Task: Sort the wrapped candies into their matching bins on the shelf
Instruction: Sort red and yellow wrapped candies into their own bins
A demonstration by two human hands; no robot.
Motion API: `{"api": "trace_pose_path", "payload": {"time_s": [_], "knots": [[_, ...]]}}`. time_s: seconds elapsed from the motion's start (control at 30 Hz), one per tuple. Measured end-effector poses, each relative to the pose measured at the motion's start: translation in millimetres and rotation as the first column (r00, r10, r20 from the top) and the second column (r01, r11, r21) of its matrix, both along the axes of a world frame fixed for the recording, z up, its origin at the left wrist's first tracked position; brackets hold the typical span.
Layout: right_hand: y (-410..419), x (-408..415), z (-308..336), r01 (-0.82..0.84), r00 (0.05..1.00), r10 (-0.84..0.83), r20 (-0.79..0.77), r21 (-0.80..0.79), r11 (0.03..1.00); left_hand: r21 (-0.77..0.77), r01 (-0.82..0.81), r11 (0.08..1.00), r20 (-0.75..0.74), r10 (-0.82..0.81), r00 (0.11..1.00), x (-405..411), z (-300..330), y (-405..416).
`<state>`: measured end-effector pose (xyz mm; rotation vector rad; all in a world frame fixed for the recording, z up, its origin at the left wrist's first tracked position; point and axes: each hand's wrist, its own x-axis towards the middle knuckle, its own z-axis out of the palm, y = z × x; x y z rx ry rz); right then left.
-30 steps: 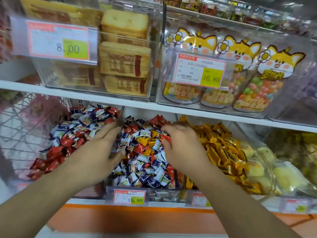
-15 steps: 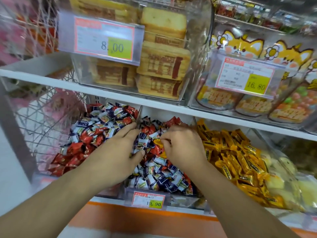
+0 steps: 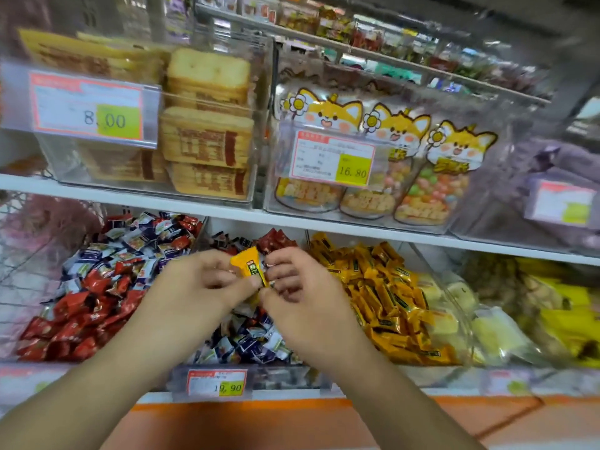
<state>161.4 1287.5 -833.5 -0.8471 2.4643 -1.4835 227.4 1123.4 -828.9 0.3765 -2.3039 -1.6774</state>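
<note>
Head view: a yellow-wrapped candy (image 3: 248,266) was held just above the middle bin (image 3: 259,375), pinched at its lower end between the thumb and fingers of the left hand (image 3: 198,287). The right hand (image 3: 298,287) was seen touching or nearly touching it from the other side, its fingers curled; whether anything was gripped by them could not be told. Half a second before, both hands had been pressed down into the mixed heap of that bin and no yellow piece had been lifted out; now one had been raised clear of the blue, white and red wrappers. This was judged to mean that a stray had been singled out and that only its transfer remained.

The matching yellow candies (image 3: 383,293) were piled in the bin just to the right, beyond a clear divider (image 3: 306,238). To the left, a bin of red and blue-white candies (image 3: 107,280) was stacked high. The white shelf edge (image 3: 227,212) ran close above all three bins, so little headroom was left at the back; more open room was offered toward the front, above the price tag (image 3: 217,383). A low sideways pass over the divider was judged sufficient.
</note>
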Motion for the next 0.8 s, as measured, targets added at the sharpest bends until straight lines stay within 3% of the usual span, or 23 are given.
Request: {"api": "trace_pose_path", "payload": {"time_s": [0.07,0.13,0.23,0.33,0.5,0.6,0.67,0.8], "knots": [[9,5,-3,-0.055,0.980,0.083,-0.184,0.151,0.987,0.083,-0.007,0.996,0.041,0.004,0.999,1,3,9],[17,5,-7,0.000,0.937,0.076,-0.341,0.217,0.976,0.118,0.043,0.992,0.070,-0.051,0.996,1,5,20],[32,-7,-5,0.135,0.908,-0.029,-0.417,0.227,0.964,0.058,0.078,0.995,0.093,-0.083,0.992,-2,4,30],[55,-31,1,0.352,0.854,-0.162,-0.494,0.319,0.880,-0.038,0.067,0.997,0.117,-0.063,0.991,-5,1,26],[94,-70,5,0.480,0.844,-0.233,-0.483,0.487,0.730,-0.189,0.044,0.981,0.084,-0.029,0.996,-7,-10,13],[108,-74,-8,0.310,0.938,-0.142,-0.317,0.579,0.754,-0.260,0.048,0.964,0.084,-0.027,0.996,-9,-14,6],[110,-70,-25,0.220,0.965,-0.055,-0.258,0.676,0.703,-0.291,0.056,0.955,0.076,-0.035,0.996,-9,-16,3],[108,-89,-51,0.322,0.917,-0.040,-0.396,0.679,0.659,-0.356,0.071,0.932,0.072,-0.048,0.996,-7,-21,-1]]}}
